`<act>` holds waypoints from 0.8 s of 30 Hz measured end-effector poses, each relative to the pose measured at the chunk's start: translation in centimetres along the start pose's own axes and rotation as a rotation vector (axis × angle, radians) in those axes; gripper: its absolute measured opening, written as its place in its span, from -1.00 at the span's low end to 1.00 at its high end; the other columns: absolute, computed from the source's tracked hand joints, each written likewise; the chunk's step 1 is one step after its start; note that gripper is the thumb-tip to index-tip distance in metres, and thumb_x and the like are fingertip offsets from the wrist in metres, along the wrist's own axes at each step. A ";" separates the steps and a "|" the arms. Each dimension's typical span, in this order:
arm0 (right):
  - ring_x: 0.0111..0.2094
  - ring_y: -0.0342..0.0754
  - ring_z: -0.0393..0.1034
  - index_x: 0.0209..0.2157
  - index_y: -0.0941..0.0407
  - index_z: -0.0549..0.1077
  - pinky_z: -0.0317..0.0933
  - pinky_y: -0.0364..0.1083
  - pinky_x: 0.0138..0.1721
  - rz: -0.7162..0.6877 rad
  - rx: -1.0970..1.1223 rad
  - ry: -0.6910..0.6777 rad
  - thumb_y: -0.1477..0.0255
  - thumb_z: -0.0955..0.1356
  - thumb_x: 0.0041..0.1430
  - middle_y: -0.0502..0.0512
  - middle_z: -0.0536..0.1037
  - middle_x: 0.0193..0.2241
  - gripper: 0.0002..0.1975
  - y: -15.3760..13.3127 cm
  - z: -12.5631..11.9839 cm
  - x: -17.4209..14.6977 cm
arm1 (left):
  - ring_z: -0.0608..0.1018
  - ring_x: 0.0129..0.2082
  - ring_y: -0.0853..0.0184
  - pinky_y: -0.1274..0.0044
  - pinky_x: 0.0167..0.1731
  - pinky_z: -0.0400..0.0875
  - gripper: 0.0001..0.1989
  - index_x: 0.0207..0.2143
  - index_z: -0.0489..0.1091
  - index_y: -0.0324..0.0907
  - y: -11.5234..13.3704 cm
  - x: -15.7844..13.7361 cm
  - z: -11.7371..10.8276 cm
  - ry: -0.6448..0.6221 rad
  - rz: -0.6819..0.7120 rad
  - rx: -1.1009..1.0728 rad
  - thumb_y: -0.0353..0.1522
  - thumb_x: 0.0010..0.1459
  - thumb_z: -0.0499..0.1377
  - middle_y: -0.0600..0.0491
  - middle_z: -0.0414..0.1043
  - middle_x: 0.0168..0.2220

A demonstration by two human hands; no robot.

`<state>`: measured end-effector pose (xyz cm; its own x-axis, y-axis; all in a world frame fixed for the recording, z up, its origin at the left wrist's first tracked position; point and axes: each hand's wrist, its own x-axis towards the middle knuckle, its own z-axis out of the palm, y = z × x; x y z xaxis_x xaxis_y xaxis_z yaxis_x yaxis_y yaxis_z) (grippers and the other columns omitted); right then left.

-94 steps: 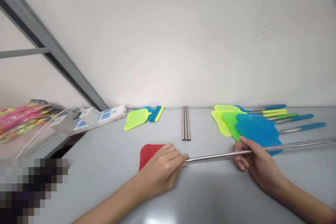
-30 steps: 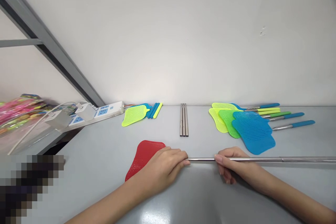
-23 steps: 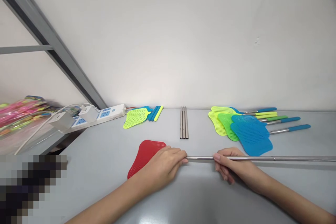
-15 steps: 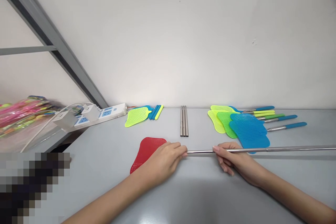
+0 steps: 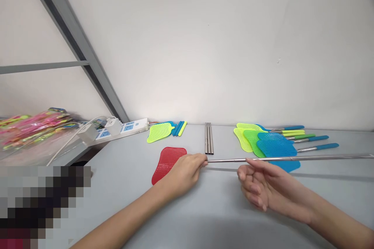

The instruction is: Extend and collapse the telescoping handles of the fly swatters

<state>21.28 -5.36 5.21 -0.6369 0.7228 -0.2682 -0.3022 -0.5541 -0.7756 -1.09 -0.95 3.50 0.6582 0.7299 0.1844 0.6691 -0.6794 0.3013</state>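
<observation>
My left hand is closed around the neck of a red fly swatter, where the perforated head meets a thin metal rod. This extended telescopic rod runs right to the edge of the view, just above the table. Below the rod, my right hand has its palm turned up and its fingers loosely curled, apart from the thumb. The thumb lies along the rod; whether it presses on it I cannot tell. Behind the hands stand out several bare metal tubes laid side by side.
Blue, green and yellow fly swatters with short handles overlap at the right by the wall. Loose swatter heads and coloured grips lie back left. A power strip with plugs and bagged colourful items are farther left.
My right hand's fingers have parted from the rod and turned palm up. The rod has risen slightly. The left hand keeps its grip, and the view has shifted a little left.
</observation>
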 end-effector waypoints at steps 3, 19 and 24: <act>-0.48 -0.13 0.25 -0.43 0.15 0.42 0.17 -0.14 -0.40 -0.259 -0.529 0.163 0.24 0.20 0.11 0.04 0.35 -0.54 -0.71 -2.3 0.4 -0.4 | 0.28 -0.57 0.43 0.61 -0.55 0.08 -0.81 -0.49 0.15 -0.18 -0.1 0.0 -0.4 0.022 -0.016 0.055 -0.50 0.13 -0.16 0.14 0.27 -0.52; -0.65 -0.27 -0.13 -0.49 0.18 0.45 -0.25 -0.20 -0.65 0.148 -1.005 0.218 0.16 0.30 -0.06 -0.10 0.09 -0.66 -0.66 -1.7 -1.8 0.6 | 0.29 -0.60 0.44 0.61 -0.59 -0.02 -0.74 -0.56 0.14 -0.19 1.1 -1.8 -0.8 0.021 0.023 0.155 -0.40 0.17 -0.16 0.13 0.26 -0.59; -0.67 -0.28 -0.19 -0.51 0.17 0.43 -0.34 -0.18 -0.65 0.185 -0.952 0.232 0.14 0.30 -0.07 -0.12 0.06 -0.67 -0.66 -1.4 -1.8 0.8 | 0.29 -0.60 0.44 0.60 -0.59 -0.03 -0.77 -0.56 0.16 -0.18 1.5 -1.7 -0.7 0.076 0.056 0.249 -0.41 0.14 -0.11 0.14 0.28 -0.59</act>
<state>22.48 -3.25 5.03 -0.4313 0.7776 -0.4576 0.5473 -0.1777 -0.8179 -1.44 -3.12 4.29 0.6748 0.6880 0.2671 0.7031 -0.7093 0.0505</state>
